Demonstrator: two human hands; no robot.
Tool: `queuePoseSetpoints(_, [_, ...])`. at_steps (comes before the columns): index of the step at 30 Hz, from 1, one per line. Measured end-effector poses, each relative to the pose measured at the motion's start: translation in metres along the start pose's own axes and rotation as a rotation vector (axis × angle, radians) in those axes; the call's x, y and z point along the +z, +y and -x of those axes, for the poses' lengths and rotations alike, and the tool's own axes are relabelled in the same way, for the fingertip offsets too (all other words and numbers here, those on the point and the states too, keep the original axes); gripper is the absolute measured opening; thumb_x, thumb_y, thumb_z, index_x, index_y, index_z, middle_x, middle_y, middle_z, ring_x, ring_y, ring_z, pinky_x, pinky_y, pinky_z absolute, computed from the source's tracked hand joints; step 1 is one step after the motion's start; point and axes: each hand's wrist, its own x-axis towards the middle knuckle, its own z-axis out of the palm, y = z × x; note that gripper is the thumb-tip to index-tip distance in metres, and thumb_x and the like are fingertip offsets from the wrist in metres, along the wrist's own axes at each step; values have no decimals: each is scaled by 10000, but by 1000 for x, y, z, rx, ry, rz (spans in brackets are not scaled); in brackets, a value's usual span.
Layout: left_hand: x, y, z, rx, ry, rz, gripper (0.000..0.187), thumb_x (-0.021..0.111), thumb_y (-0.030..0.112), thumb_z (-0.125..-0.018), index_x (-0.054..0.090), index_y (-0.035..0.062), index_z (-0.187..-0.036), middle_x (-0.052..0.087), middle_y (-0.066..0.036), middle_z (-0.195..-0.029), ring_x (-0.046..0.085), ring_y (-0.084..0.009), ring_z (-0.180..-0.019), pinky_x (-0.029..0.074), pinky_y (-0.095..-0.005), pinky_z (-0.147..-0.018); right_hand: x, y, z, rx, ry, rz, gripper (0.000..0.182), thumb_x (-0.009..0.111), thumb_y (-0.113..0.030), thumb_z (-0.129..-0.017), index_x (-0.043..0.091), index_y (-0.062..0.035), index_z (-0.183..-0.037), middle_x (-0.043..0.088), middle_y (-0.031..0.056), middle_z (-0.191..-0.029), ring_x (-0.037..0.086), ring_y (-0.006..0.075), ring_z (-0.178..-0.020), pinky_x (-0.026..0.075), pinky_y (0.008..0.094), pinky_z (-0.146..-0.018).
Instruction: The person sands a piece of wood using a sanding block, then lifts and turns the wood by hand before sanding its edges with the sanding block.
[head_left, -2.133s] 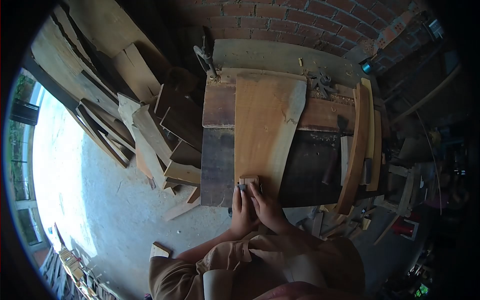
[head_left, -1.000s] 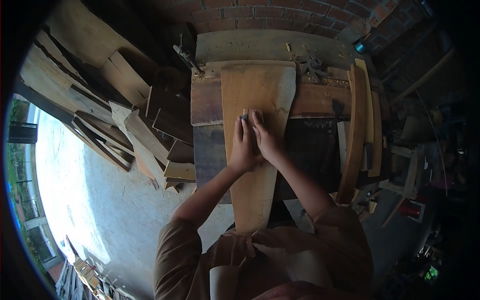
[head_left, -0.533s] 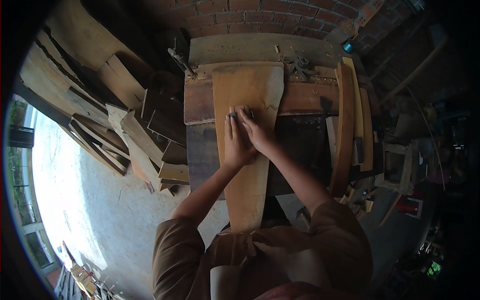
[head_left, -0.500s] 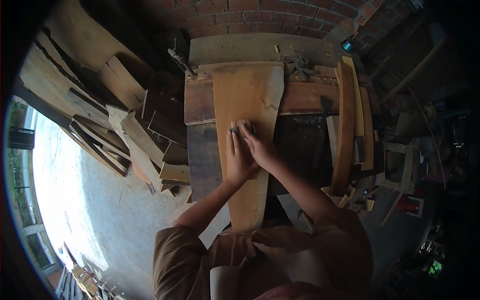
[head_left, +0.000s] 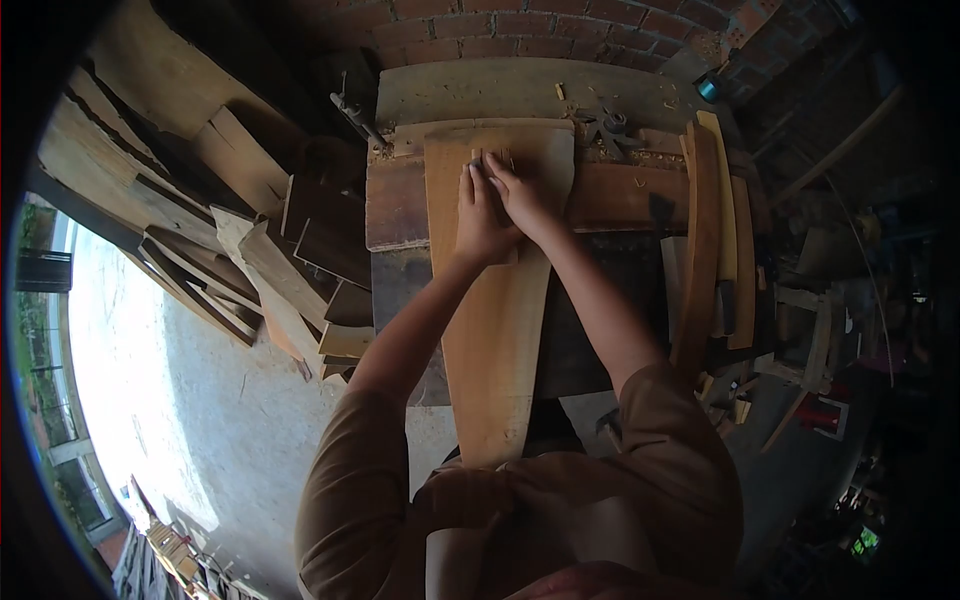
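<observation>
A long, tapering wooden board (head_left: 490,350) lies lengthwise in front of me, its narrow end close to my body. Near its far, wide end rests a wooden hand plane (head_left: 506,158), largely covered by my hands. My left hand (head_left: 483,225) is closed on its left side, fingers pointing forward. Over the right side my right hand (head_left: 526,205) is wrapped, its fingertips meeting the left ones near the front. Both arms reach well forward.
The board lies across a dark workbench (head_left: 400,300). Curved wood strips (head_left: 695,260) lie at right; a clamp (head_left: 358,118) stands at the back left. Shavings and a dark metal tool (head_left: 614,122) are near the back. Offcuts (head_left: 250,160) lean at left, below a brick wall (head_left: 480,25).
Both hands have pushed the hand plane forward along the board, from about its middle to near the far end. My arms have stretched out; the board seems to stay in place.
</observation>
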Motion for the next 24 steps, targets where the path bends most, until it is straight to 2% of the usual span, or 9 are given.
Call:
queuePoseSetpoints(5, [16, -7, -57, -28, 97, -48, 1108, 741, 362, -580, 78, -96, -1340, 134, -307, -1385, 142, -423, -1296, 173, -427, -1063, -7, 12, -70, -59, 108, 20, 424, 361, -379, -916, 358, -248, -1319, 604, 221, -876, 590, 378, -768, 464, 426, -686])
queuePoseSetpoints(8, [11, -3, -6, 53, 62, -72, 1104, 738, 351, -588, 66, -99, -1341, 117, -306, -1391, 135, -425, -1300, 177, -426, -1060, -8, -7, -2, 72, -1, 60, 438, 357, -350, -918, 313, -249, -1342, 602, 223, -880, 593, 374, -745, 465, 434, -666])
queuePoseSetpoints(9, [7, 1, 26, 54, 36, -72, 1110, 743, 355, -586, 69, -102, -1339, 118, -309, -1389, 132, -431, -1299, 180, -435, -1056, 5, -2, 29, -4, 71, 19, 441, 366, -351, -916, 312, -255, -1342, 608, 209, -825, 593, 372, -732, 467, 432, -659])
queuePoseSetpoints(10, [0, 10, 63, 36, -2, -73, 1119, 749, 364, -581, 71, -109, -1335, 120, -320, -1382, 132, -444, -1294, 186, -450, -1051, 24, 3, 65, -264, 396, 123, 457, 385, -347, -912, 300, -243, -1348, 607, 196, -760, 591, 380, -673, 470, 452, -615])
queuePoseSetpoints(11, [-9, 25, 104, 43, -17, -56, 1123, 752, 371, -583, 70, -118, -1330, 123, -335, -1372, 134, -458, -1288, 191, -463, -1046, 5, -26, 112, 79, -67, 78, 479, 411, -299, -906, 272, -235, -1360, 596, 222, -929, 595, 377, -688, 481, 447, -608])
queuePoseSetpoints(12, [-14, 30, 144, 38, -58, -44, 1113, 751, 377, -588, 82, -127, -1321, 123, -353, -1360, 138, -469, -1282, 196, -468, -1043, 2, -39, 151, 149, -209, 131, 495, 430, -296, -898, 271, -223, -1361, 598, 211, -925, 601, 354, -662, 482, 440, -577])
queuePoseSetpoints(17, [-19, 39, 270, 49, -220, -15, 1075, 739, 398, -618, 108, -136, -1305, 123, -373, -1342, 145, -489, -1273, 186, -499, -1039, 36, -45, 287, -41, 129, -18, 604, 525, -192, -844, 247, -126, -1376, 601, 178, -957, 605, 329, -640, 481, 395, -534])
queuePoseSetpoints(21, [-19, 40, 231, 22, -225, -4, 1120, 750, 397, -611, 56, -112, -1327, 97, -368, -1351, 132, -490, -1275, 194, -491, -1032, 22, -41, 243, 65, -93, 71, 555, 497, -239, -863, 278, -151, -1365, 613, 152, -747, 587, 320, -541, 466, 405, -480])
queuePoseSetpoints(24, [-16, 33, 132, 101, -182, -20, 1107, 740, 370, -608, 54, -122, -1324, 116, -359, -1352, 126, -476, -1281, 190, -475, -1038, 14, -23, 154, 46, 86, 61, 468, 458, -285, -890, 328, -270, -1339, 606, 148, -704, 575, 331, -512, 459, 406, -457])
